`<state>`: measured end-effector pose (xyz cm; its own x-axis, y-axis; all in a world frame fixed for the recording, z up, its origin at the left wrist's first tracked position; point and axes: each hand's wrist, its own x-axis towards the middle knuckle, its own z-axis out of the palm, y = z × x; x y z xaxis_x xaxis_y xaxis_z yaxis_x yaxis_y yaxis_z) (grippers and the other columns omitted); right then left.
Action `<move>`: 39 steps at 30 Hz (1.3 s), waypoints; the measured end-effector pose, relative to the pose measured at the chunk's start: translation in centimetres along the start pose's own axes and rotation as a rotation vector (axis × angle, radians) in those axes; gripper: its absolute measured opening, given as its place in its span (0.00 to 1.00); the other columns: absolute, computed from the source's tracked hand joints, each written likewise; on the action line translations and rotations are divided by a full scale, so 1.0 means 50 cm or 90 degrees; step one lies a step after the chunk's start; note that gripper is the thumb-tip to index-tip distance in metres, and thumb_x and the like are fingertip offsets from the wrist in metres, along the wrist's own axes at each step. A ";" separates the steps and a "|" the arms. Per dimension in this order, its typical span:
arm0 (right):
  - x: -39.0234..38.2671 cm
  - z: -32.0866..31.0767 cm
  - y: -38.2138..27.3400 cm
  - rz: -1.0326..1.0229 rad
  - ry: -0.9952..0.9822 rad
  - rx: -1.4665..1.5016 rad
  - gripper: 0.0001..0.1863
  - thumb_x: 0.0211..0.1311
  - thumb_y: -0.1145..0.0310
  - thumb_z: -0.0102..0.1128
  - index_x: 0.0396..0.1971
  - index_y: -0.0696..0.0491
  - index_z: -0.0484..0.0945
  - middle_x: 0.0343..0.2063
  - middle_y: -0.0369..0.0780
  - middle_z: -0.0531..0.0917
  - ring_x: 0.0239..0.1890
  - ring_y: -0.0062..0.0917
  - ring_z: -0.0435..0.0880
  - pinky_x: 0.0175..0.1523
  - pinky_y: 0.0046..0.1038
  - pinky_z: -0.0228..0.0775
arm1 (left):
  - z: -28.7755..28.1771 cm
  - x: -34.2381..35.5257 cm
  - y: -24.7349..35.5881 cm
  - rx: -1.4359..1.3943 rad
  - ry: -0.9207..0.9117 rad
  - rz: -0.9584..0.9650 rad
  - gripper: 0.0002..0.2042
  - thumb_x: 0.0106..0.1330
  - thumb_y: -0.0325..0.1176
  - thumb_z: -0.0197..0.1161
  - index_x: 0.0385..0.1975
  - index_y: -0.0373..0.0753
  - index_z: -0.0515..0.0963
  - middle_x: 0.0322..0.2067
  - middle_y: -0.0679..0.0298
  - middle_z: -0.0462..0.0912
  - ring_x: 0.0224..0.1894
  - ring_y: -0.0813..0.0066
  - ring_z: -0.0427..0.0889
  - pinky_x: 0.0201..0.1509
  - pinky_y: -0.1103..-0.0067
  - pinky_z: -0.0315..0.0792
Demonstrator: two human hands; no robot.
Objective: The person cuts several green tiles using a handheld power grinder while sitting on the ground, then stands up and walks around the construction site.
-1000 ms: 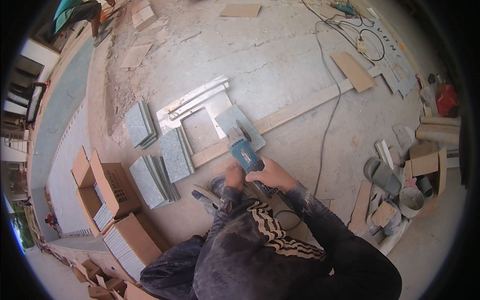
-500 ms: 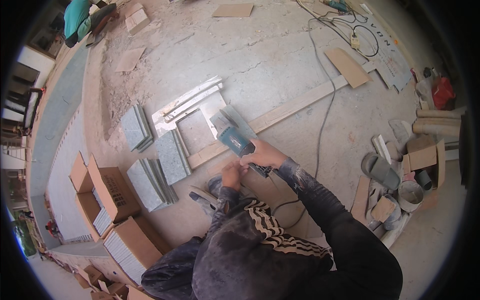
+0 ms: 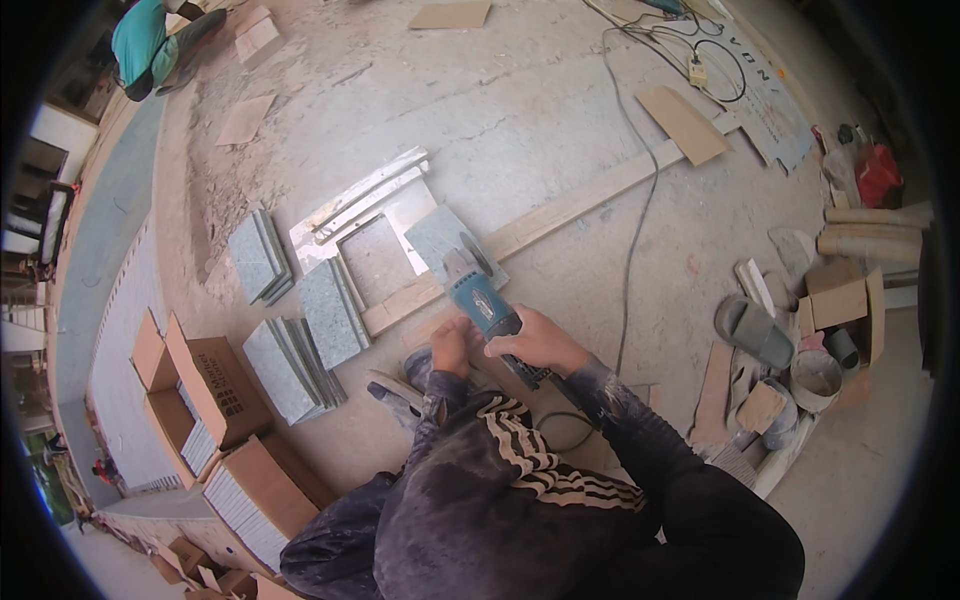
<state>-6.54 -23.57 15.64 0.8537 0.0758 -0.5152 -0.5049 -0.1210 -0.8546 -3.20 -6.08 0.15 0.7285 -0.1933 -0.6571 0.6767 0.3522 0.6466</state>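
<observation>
My right hand grips the rear of a teal angle grinder. Its disc end points away from me, over the near part of a grey-green stone tile; whether the disc touches the tile I cannot tell. That tile lies across the far side of a wooden plank. Close to the left of the grinder, my left hand is closed with its fingers curled, and what it holds, if anything, is hidden.
Stacked tiles lie left of the plank, near cardboard boxes of tiles. Beside the plank is a white frame-like piece. A cable crosses the floor. Slippers and buckets sit right. Another person crouches far left.
The grinder has come back toward me, uncovering more of the tile. My left hand, which was against the right hand, now sits slightly apart from it. The whole view has shifted a little.
</observation>
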 end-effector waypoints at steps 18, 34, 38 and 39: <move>0.109 -0.034 0.034 -0.050 -0.018 -0.053 0.28 0.38 0.60 0.67 0.38 0.63 0.72 0.30 0.44 0.79 0.32 0.27 0.78 0.37 0.26 0.70 | 0.034 -0.028 0.029 -0.002 0.030 -0.039 0.10 0.65 0.35 0.57 0.37 0.33 0.75 0.31 0.63 0.80 0.32 0.75 0.80 0.35 0.82 0.74; 0.033 -0.032 -0.030 -0.109 -0.076 -0.147 0.30 0.37 0.58 0.67 0.40 0.62 0.72 0.30 0.47 0.79 0.33 0.33 0.79 0.39 0.29 0.70 | -0.004 -0.025 0.072 -0.204 0.164 0.059 0.10 0.66 0.35 0.55 0.42 0.37 0.70 0.40 0.62 0.75 0.44 0.67 0.75 0.53 0.70 0.69; 0.111 -0.010 -0.024 -0.137 -0.131 -0.184 0.32 0.39 0.60 0.68 0.46 0.61 0.71 0.35 0.47 0.80 0.38 0.31 0.79 0.43 0.28 0.69 | -0.030 0.001 0.058 -0.216 0.129 0.028 0.11 0.67 0.35 0.53 0.44 0.38 0.70 0.42 0.62 0.74 0.45 0.68 0.74 0.53 0.71 0.69; 0.127 -0.007 -0.025 -0.141 -0.134 -0.188 0.32 0.39 0.60 0.68 0.46 0.61 0.71 0.36 0.47 0.80 0.38 0.32 0.79 0.44 0.29 0.69 | -0.028 0.003 0.055 -0.205 0.130 0.022 0.11 0.67 0.36 0.53 0.45 0.39 0.70 0.41 0.63 0.74 0.45 0.70 0.73 0.53 0.72 0.68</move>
<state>-0.45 -23.31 13.46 0.8776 0.3284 -0.3493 -0.2281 -0.3547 -0.9067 -1.38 -3.85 1.30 0.6926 -0.0009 -0.7214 0.5597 0.6315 0.5366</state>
